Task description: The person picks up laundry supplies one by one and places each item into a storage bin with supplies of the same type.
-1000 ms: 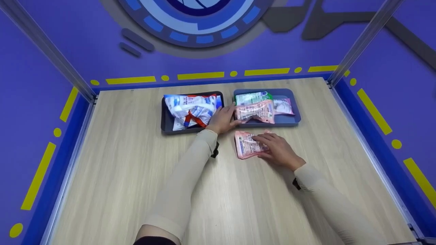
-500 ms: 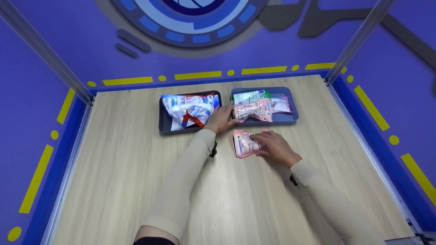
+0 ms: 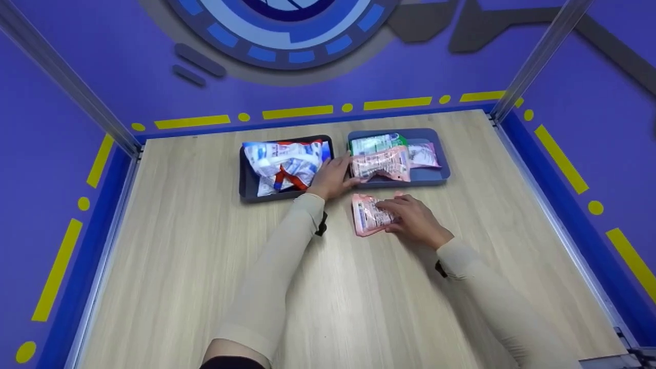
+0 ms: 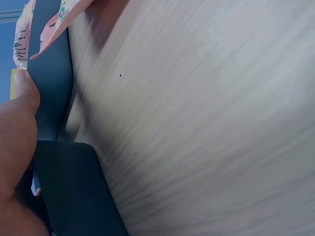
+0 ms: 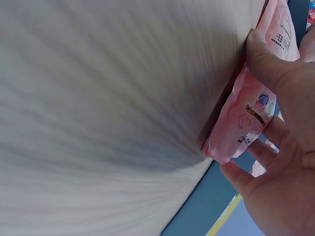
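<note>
In the head view my right hand (image 3: 415,218) holds a pink packet (image 3: 366,215) on the table, just in front of the blue-grey tray (image 3: 433,178). The right wrist view shows its thumb (image 5: 268,61) on one side of that packet and the fingers at the opposite edge. My left hand (image 3: 330,178) lies across the gap between the two trays, its fingers along the blue-grey tray's left edge. Its thumb (image 4: 25,91) reaches the end of another pink packet (image 3: 383,163) in that tray. A green-and-white packet (image 3: 374,143) and a small pink-and-white packet (image 3: 423,155) lie there too.
Left of my left hand stands a black tray (image 3: 250,190) with several white, blue and red packets (image 3: 271,159) heaped in it. Purple-blue panels (image 3: 102,61) wall the wooden table (image 3: 195,256) at the back and both sides.
The view shifts slightly. Both hands and the packets keep their places, with the right hand still holding the pink packet on the table.
</note>
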Demonstrator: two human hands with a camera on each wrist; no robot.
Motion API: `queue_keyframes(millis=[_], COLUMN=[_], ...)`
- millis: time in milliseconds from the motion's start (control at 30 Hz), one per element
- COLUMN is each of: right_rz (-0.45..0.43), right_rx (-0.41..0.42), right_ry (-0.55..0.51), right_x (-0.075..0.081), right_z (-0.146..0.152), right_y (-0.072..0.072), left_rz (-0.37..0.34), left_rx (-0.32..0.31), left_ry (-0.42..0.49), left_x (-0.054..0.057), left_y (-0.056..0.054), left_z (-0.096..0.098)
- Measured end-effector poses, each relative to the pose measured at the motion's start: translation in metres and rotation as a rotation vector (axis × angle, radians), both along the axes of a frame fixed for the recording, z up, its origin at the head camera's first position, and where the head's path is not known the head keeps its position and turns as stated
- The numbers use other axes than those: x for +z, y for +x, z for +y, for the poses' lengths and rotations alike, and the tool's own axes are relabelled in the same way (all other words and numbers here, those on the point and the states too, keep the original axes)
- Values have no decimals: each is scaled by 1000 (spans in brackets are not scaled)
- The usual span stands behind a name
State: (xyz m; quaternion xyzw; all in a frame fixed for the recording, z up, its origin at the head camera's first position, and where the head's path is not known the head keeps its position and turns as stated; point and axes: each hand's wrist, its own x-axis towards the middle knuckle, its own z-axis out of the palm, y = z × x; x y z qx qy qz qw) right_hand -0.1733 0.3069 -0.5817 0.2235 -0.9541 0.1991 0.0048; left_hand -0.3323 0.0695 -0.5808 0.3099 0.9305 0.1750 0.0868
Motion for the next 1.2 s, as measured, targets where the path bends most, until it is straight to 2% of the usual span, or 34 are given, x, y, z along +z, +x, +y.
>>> queue_keyframes(millis=[333,567,933,1200], right_rz=[-6,16,-46,-71], right_rx=[-33,-49,-73,-37], right_ry=[-29,15,67,77], right_x=[1,3,9,13], right_z=[0,-2,-7,-6], right_y=[-1,-6,-11,-16], left_rz=[-15,-5,-17,-1], left_rx=[4,11,12,8], left_ry=[0,-8,2,2], left_x=[1,1,-1,0], left_y=[1,1,1,2], left_z=[1,2,1,-1])
